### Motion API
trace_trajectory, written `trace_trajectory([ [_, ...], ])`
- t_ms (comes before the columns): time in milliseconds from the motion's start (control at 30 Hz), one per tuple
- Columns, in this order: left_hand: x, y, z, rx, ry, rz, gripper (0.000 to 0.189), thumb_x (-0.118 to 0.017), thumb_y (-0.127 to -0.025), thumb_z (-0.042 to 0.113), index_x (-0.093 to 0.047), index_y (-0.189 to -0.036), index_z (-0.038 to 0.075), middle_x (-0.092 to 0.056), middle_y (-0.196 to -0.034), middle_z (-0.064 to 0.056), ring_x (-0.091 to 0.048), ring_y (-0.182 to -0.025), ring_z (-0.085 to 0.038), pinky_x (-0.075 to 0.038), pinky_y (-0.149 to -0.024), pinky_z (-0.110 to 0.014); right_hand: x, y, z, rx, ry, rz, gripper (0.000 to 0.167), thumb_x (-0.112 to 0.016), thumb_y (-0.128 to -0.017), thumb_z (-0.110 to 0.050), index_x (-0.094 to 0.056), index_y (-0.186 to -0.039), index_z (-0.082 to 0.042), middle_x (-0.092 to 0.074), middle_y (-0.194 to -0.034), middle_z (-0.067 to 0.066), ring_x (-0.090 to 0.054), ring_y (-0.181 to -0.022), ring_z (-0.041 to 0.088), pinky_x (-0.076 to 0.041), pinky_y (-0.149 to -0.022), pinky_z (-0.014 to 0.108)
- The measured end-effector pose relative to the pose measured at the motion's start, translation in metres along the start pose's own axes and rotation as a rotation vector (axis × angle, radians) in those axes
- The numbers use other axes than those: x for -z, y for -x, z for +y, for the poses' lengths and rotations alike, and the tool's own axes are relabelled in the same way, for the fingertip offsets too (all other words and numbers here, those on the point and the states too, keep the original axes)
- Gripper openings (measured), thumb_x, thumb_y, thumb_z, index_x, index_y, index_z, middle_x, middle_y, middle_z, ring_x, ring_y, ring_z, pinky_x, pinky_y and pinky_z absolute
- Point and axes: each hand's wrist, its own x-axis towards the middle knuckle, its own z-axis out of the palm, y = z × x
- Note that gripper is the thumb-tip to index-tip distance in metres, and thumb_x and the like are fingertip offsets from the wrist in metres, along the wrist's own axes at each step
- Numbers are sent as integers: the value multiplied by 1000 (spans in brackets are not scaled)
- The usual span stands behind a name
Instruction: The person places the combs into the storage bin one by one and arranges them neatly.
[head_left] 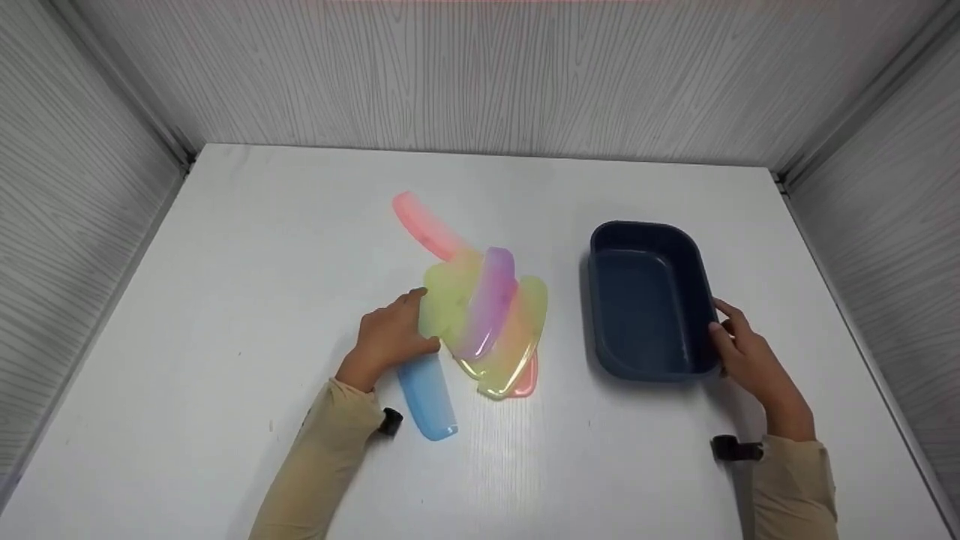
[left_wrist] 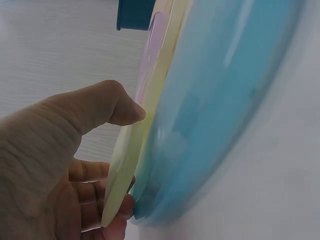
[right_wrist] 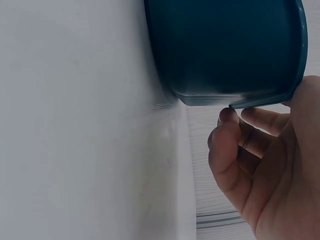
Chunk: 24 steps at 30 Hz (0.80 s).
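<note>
A pile of translucent plastic combs lies mid-table. On it are a purple comb (head_left: 491, 300), several yellow-green ones and a pink-tipped comb (head_left: 424, 225) sticking out at the far left. My left hand (head_left: 394, 334) is at the pile's left side, its thumb and fingers pinching the edge of a yellow-green comb (left_wrist: 122, 180). Beneath the hand, a blue comb (head_left: 429, 397) reaches toward the near edge. On the right, my right hand (head_left: 750, 360) holds the near right side of a dark blue tub (head_left: 652, 315); some of its fingers are hidden behind the wall in the head view.
The white table (head_left: 262, 262) is bounded by grey wood-grain panels (head_left: 480, 82) at the back and sides. A red comb end (head_left: 527, 379) shows from under the pile on the near right. The tub stands right of the pile with a gap between them.
</note>
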Motion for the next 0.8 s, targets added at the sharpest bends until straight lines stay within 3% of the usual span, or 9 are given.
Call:
trace_trajectory([
  [200, 2, 2, -4, 9, 21, 14, 80, -65, -75, 31, -38, -146, 6, -55, -137, -17, -62, -99, -36, -48, -87, -54, -2, -2, 0, 5, -8, 5, 53, -31, -105, -32, -21, -151, -6, -52, -101, 21, -52, -62, 9, -46, -55, 26],
  [400, 3, 4, -9, 9, 119, 16, 78, -64, -76, 27, -37, -146, 6, -52, -140, -18, -60, -103, -31, -47, -90, -53, -1, -2, 0, 28, 5, 26, 51, -33, -105, -28, -23, -150, -5, -53, -102, 21, -48, -61, 6, -43, -55, 26],
  [600, 4, 3, -14, -6, 218, 38, 77, -64, -75, 24, -38, -145, 9, -62, -115, -16, -53, -87, -25, -48, -78, -44, -1, -2, 2, 44, -1, 46, 52, -34, -105, -27, -26, -150, -4, -53, -108, 24, -49, -69, 6, -45, -56, 25],
  [800, 5, 4, -16, 11, 262, 14, 79, -64, -75, 23, -34, -148, 13, -53, -91, -7, -46, -80, -21, -39, -69, -35, -1, -1, 0, 54, -5, 55, 52, -34, -105, -26, -26, -150, -1, -52, -112, 26, -48, -73, 5, -46, -57, 25],
])
